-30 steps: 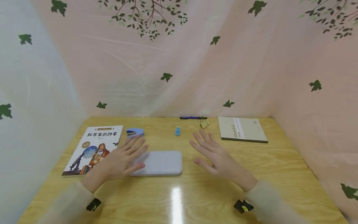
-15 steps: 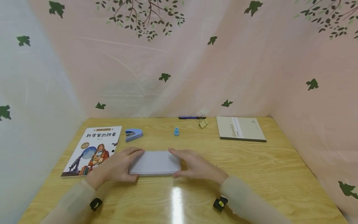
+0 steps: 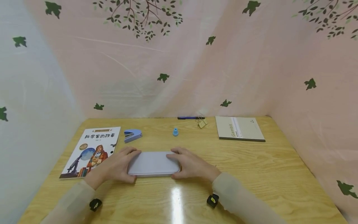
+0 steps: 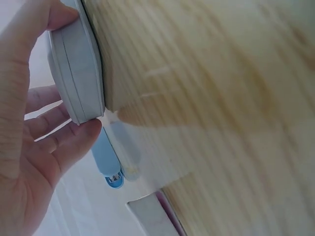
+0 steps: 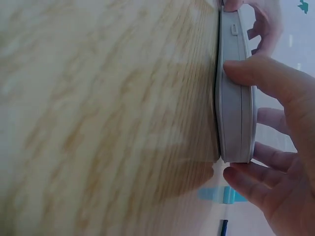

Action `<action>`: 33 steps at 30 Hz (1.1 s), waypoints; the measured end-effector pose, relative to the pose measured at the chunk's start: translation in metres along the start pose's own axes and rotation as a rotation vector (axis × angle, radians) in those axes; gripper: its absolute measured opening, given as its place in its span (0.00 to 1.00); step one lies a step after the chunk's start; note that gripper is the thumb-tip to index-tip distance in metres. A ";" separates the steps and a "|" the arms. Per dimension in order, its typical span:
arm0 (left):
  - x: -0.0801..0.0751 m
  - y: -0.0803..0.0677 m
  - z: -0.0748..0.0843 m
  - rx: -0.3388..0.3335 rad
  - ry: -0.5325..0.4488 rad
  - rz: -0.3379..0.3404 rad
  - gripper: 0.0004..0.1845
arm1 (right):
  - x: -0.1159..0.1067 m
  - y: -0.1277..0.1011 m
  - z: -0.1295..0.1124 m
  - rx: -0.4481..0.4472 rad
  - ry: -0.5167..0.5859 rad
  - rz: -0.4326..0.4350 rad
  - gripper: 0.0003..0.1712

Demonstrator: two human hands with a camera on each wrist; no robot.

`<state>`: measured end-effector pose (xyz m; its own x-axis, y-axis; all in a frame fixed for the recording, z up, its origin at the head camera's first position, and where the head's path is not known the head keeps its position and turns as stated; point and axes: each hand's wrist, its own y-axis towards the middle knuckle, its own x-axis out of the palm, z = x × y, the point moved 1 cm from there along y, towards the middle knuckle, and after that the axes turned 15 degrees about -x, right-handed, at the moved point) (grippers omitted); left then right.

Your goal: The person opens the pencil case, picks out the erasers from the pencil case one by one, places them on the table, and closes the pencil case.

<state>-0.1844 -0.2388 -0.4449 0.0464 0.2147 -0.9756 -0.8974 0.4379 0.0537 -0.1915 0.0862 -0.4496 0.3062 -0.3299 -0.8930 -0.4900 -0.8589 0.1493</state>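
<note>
A flat pale grey case (image 3: 153,164) with rounded corners lies on the wooden table (image 3: 251,174) in front of me. My left hand (image 3: 117,165) grips its left end, thumb at the near edge and fingers at the far edge. My right hand (image 3: 193,165) holds its right end the same way. In the left wrist view the case (image 4: 76,73) sits between thumb and fingers (image 4: 59,137). The right wrist view shows the case (image 5: 236,98) edge-on, with my thumb on its side and fingers (image 5: 251,187) past its end.
A picture book (image 3: 90,151) lies at the left, a blue stapler (image 3: 132,135) beside it. Farther back are a small blue cap (image 3: 175,132), a binder clip (image 3: 202,123), a pen (image 3: 190,118) and a beige notebook (image 3: 240,128). Patterned curtains close in three sides.
A second ago both hands hovered open above the table. They came down onto the case's two ends and now hold it; the case has barely shifted.
</note>
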 end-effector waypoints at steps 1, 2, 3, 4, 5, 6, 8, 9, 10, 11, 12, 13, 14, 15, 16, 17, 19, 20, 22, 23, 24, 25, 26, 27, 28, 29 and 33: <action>0.000 0.000 0.000 0.004 -0.002 0.006 0.51 | 0.000 0.000 0.000 -0.001 -0.010 0.004 0.44; 0.000 0.001 0.000 0.007 -0.008 0.011 0.51 | 0.000 0.001 0.000 -0.003 -0.019 0.008 0.43; 0.001 0.001 0.000 0.010 -0.010 0.018 0.51 | 0.001 0.001 0.000 -0.004 -0.027 0.012 0.43; 0.001 0.001 0.000 0.012 -0.012 0.024 0.51 | 0.001 0.002 0.000 -0.007 -0.033 0.016 0.42; 0.001 0.000 -0.001 0.015 -0.015 0.030 0.51 | 0.001 0.002 0.000 -0.008 -0.035 0.016 0.42; 0.002 0.000 -0.001 0.016 -0.019 0.036 0.51 | 0.001 0.003 0.000 -0.011 -0.037 0.018 0.42; 0.002 0.000 -0.001 0.019 -0.023 0.042 0.51 | 0.001 0.003 0.001 -0.015 -0.035 0.017 0.42; 0.002 0.000 -0.001 0.019 -0.024 0.043 0.51 | 0.000 0.003 0.001 -0.016 -0.031 0.013 0.42; 0.003 0.000 -0.001 0.019 -0.026 0.042 0.51 | -0.001 0.004 0.000 -0.022 -0.034 0.011 0.42; 0.003 0.000 0.000 0.019 -0.024 0.041 0.51 | -0.001 0.004 0.000 -0.025 -0.033 0.009 0.42; 0.003 0.000 -0.001 0.019 -0.023 0.040 0.51 | -0.002 0.004 0.000 -0.029 -0.033 0.008 0.42; 0.003 0.001 -0.001 0.018 -0.022 0.037 0.51 | -0.003 0.005 0.000 -0.033 -0.035 0.007 0.42; 0.002 0.001 -0.001 0.017 -0.021 0.036 0.51 | -0.004 0.005 0.000 -0.036 -0.036 0.006 0.42; 0.001 0.001 -0.001 0.014 -0.021 0.035 0.51 | -0.005 0.006 0.000 -0.037 -0.039 0.004 0.41; 0.001 0.001 -0.001 0.011 -0.020 0.031 0.51 | -0.005 0.007 0.001 -0.041 -0.042 0.003 0.41; 0.001 0.001 -0.001 0.009 -0.021 0.028 0.51 | -0.006 0.007 0.001 -0.041 -0.039 0.000 0.41; 0.000 0.001 -0.002 0.002 -0.030 0.021 0.51 | -0.007 0.009 0.001 -0.042 -0.037 -0.007 0.42; 0.000 0.000 -0.002 0.001 -0.031 0.022 0.51 | -0.007 0.009 0.001 -0.044 -0.035 -0.010 0.42; 0.000 0.000 -0.002 0.000 -0.033 0.023 0.50 | -0.008 0.009 0.002 -0.045 -0.032 -0.011 0.42; 0.001 0.000 -0.002 0.003 -0.034 0.028 0.50 | -0.009 0.010 0.002 -0.041 -0.021 -0.010 0.41; 0.001 0.001 -0.002 0.006 -0.031 0.033 0.50 | -0.010 0.010 0.003 -0.038 -0.014 -0.011 0.41; 0.002 0.001 -0.002 0.011 -0.028 0.040 0.50 | -0.011 0.009 0.004 -0.036 -0.007 -0.014 0.41; 0.003 0.001 -0.003 0.018 -0.026 0.048 0.50 | -0.012 0.010 0.004 -0.033 0.000 -0.018 0.41; 0.003 0.001 -0.003 0.019 -0.029 0.050 0.50 | -0.014 0.010 0.005 -0.025 0.013 -0.023 0.41; 0.004 0.001 -0.004 0.020 -0.034 0.049 0.50 | -0.015 0.010 0.006 -0.015 0.029 -0.030 0.40; 0.004 0.001 -0.005 0.025 -0.046 0.050 0.49 | -0.016 0.010 0.006 -0.010 0.043 -0.035 0.40; 0.004 -0.004 -0.012 -0.008 -0.172 0.023 0.49 | -0.021 0.011 0.011 0.023 0.157 -0.045 0.40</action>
<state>-0.1859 -0.2506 -0.4513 0.0995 0.3709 -0.9233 -0.9025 0.4244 0.0732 -0.2123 0.0878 -0.4343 0.4514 -0.3503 -0.8207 -0.4906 -0.8656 0.0996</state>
